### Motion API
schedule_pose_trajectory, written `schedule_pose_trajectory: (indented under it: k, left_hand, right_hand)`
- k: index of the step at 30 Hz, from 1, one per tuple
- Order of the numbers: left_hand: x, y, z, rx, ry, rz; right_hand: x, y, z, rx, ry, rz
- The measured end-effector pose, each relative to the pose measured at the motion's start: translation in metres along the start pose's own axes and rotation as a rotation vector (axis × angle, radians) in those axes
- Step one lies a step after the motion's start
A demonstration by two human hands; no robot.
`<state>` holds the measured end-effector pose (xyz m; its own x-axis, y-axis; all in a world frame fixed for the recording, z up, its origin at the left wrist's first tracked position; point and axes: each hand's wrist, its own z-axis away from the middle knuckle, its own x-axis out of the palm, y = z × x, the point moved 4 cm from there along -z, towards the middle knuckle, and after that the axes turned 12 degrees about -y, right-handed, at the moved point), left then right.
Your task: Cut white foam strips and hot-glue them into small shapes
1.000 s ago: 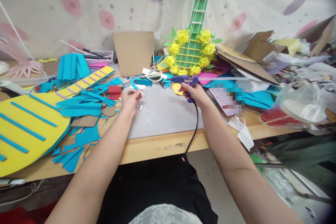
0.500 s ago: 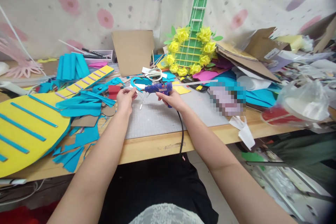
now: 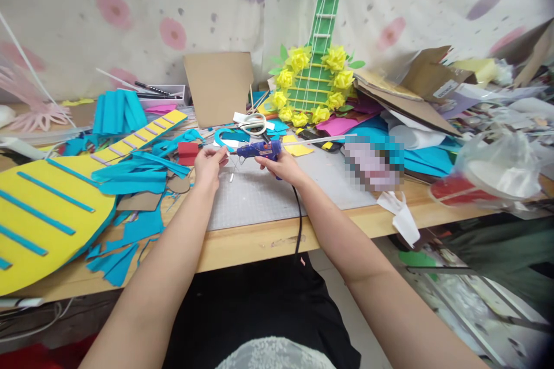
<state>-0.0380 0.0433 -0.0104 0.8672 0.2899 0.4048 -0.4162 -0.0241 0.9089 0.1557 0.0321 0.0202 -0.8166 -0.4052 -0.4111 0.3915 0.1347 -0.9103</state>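
- Where to look first?
- At the right hand (image 3: 277, 167). Wraps around a blue glue gun (image 3: 263, 150), held above a grey cutting mat (image 3: 259, 202), with the nozzle toward the left hand (image 3: 210, 165). Has a long white glue stick (image 3: 320, 139) jutting from the rear and a black cord (image 3: 299, 216) hanging over the table's front edge.
- And at the left hand?
- Draws thumb and fingertips close together, just beside the nozzle. Cannot tell whether anything is pinched between them.
- Anything near those fingertips?
- Yes: a curved blue strip (image 3: 219, 137), just beyond them. Cannot tell whether touched. On the mat, a small white piece (image 3: 231, 177).
- And farther out?
- To the left, a yellow guitar-shaped cutout (image 3: 52, 202) with blue strips; at the back, a green guitar shape (image 3: 320, 49) ringed with yellow flowers (image 3: 334, 59).
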Motion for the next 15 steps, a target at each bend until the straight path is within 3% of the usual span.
schedule_pose_trajectory:
  k: [15]
  left_hand:
    - [0.0006,-0.0012,-0.0005,0.006,-0.013,-0.031]
  right_hand:
    - [-0.0022,0.002,-0.0015,0.011,0.032,0.041]
